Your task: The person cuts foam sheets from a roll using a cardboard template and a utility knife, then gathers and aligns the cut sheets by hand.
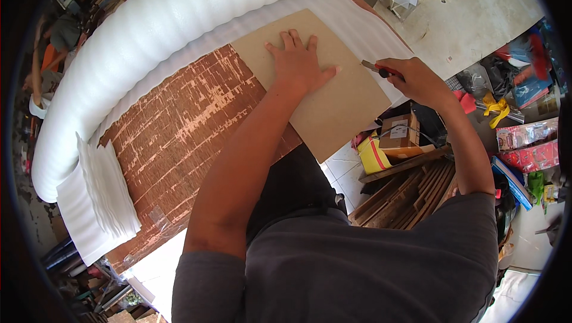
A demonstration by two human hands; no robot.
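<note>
Worn reddish-brown boards, streaked with pale scrapes, make up the bench top (179, 126) under me, and a thin white foam sheet (369, 31) runs across its far end. On that foam lies a tan board (345, 102), a flat, plain rectangle with clean straight edges and a matte, unmarked face; one corner hangs past the bench edge toward my body. My left hand (298, 64) lies palm down on the board's upper half, fingers slightly spread and flat, thumb stretched out to the right. My right hand (417, 81) is closed in a fist around a utility knife (381, 71) with a red and black handle, its grey blade end touching the board's right edge where the foam shows beside it. Beyond the board a fat roll of white foam (179, 25) curves along the far side of the bench and down the left. Near the left end sits a stack of cut foam sheets (107, 192). To my right, below the bench, stand a small cardboard box (399, 132), a yellow box (372, 156) and a pile of wooden slats (405, 195).
</note>
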